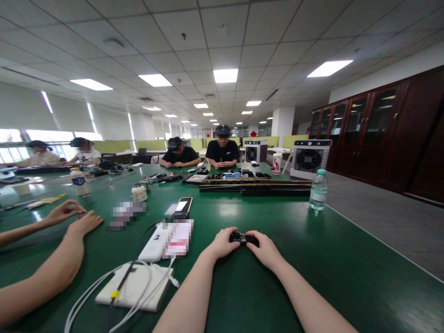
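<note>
Between my two hands is a small black object (242, 237) with some shiny, metal-looking parts on top; its kind is too small to make out. My left hand (224, 243) grips its left end, thumb at the near side and fingers curled over the far side. On the right end, my right hand (265, 247) closes in the same way. The object is at or just above the green table (229, 286), and the fingers cover both of its ends.
Left of my arms lie a phone (182, 207), a white power bank (151, 245), a white pouch (130, 289) and loose cables. A water bottle (318, 190) stands at the right edge. Black rails (274, 190) lie ahead. A co-worker's hands (83, 222) work at the left.
</note>
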A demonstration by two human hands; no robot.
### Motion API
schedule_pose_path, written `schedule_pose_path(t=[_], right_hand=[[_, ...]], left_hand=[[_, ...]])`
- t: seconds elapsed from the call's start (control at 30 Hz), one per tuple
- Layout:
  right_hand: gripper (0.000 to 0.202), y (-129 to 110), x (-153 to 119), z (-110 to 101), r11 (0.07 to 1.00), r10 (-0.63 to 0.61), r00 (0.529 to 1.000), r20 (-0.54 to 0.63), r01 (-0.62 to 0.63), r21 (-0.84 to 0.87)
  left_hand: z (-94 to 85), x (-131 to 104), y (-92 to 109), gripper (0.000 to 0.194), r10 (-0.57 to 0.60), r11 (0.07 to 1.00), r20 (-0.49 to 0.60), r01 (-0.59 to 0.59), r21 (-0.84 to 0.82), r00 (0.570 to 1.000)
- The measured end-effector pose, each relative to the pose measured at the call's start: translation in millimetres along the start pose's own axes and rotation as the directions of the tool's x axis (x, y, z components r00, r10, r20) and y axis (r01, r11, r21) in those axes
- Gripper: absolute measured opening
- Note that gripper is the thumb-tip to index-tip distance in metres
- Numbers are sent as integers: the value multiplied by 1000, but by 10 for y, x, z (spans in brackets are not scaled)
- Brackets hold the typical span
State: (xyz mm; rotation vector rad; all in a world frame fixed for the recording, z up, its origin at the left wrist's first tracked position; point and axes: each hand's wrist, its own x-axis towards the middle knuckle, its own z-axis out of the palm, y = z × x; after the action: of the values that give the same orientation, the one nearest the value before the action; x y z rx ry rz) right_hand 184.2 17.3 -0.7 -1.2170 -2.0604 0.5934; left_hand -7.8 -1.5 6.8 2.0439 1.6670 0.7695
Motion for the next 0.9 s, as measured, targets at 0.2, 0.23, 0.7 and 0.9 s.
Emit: schedule_pose_path(t=[0.2,0.23,0.7,0.9], right_hand=[[31,-15,-6,-3,1000,2,1000,-2,-2,2],[31,-18,-8,-5,1000,3,1000,-2,-2,2],[29,-20,0,-16,1000,8,1000,5,-8,-13],[29,-6,9,-10,1000,13,1000,9,-13,-17]], left_hand=[[8,5,9,54,-5,1000,-1,5,9,1000],[9,6,9,53,-2,1000,-4,2,11,1000],[24,2,9,47,14,999,-21,-13,39,1000],[8,-1,36,50,10,998,-12,-9,60,1000]])
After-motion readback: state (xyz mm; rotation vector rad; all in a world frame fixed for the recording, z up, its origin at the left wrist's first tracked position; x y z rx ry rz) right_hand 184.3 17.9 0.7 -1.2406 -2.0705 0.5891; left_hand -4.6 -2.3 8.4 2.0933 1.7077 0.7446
